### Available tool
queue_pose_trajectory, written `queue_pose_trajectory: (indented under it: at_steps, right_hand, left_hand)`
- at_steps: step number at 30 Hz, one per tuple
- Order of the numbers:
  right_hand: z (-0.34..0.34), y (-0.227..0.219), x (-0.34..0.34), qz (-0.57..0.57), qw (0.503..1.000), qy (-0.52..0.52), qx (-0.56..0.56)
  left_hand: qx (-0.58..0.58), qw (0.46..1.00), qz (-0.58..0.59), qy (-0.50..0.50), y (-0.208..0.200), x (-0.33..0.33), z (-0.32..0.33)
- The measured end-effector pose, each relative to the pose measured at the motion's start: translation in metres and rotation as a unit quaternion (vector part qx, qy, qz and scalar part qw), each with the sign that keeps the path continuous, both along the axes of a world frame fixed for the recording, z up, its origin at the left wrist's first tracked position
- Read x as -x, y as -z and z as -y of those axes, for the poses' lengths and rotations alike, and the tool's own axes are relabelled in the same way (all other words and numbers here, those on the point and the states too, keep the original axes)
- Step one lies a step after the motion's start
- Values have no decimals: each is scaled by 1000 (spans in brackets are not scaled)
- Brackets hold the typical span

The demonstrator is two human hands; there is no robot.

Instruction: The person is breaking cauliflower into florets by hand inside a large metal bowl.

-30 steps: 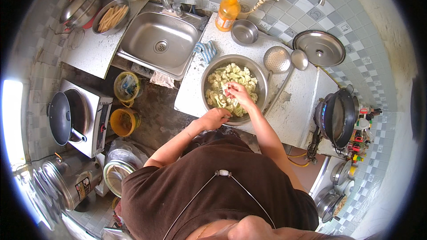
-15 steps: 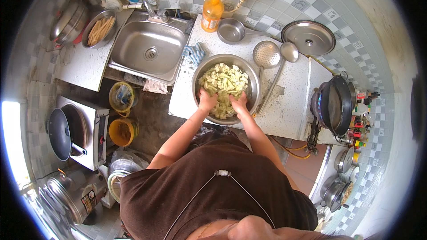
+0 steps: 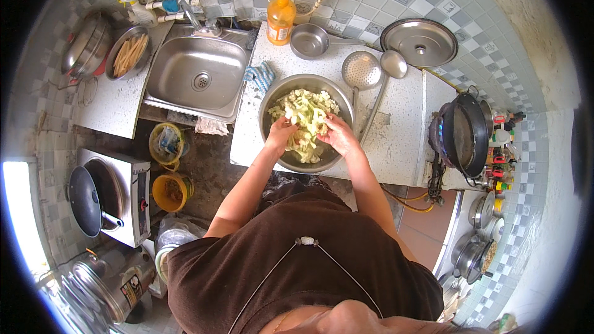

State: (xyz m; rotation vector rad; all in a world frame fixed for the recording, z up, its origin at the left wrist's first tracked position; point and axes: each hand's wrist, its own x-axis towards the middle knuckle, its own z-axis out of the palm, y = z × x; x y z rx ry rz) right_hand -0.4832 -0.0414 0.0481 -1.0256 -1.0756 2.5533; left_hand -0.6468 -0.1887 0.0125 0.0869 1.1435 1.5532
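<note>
A wide steel bowl (image 3: 270, 146) of pale green-white cauliflower pieces (image 3: 304, 114) stands on the speckled counter in front of me. Over its left side, my left hand (image 3: 281, 133) has its fingers curled against a heap of florets. My right hand (image 3: 340, 135) grips florets from the other side, its fingertips partly hidden among them. Between both hands the heap is raised above the rest of the cauliflower. Just right of the bowl lie a perforated skimmer (image 3: 361, 70) and a long-handled ladle (image 3: 393, 64).
A steel sink (image 3: 199, 74) is set in at the left, with a blue-and-white cloth (image 3: 260, 75) beside it. Behind the bowl are an orange pump bottle (image 3: 281, 20), a small saucepan (image 3: 309, 41) and a round lid (image 3: 421, 43). A black wok (image 3: 467, 135) stands at the right.
Both hands have risen from deep in the bowl, bringing florets up between them. The hands have also shifted slightly away from me. The whole view has moved a little.
</note>
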Motion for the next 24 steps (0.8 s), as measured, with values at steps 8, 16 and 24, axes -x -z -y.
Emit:
queue_pose_trajectory:
  at_steps: [8, 16, 24]
  right_hand:
    - [-2, -11, -3, -6, 997, 24, -68]
    - [17, -14, -1, 40, 985, -1, -168]
    - [38, -14, 8, 38, 964, 3, -264]
  left_hand:
    - [53, 994, -91, -23, 0, 2, 2]
    - [2, 810, -586, -26, -21, -20, 1]
    - [-91, 984, -144, 52, -23, -27, 0]
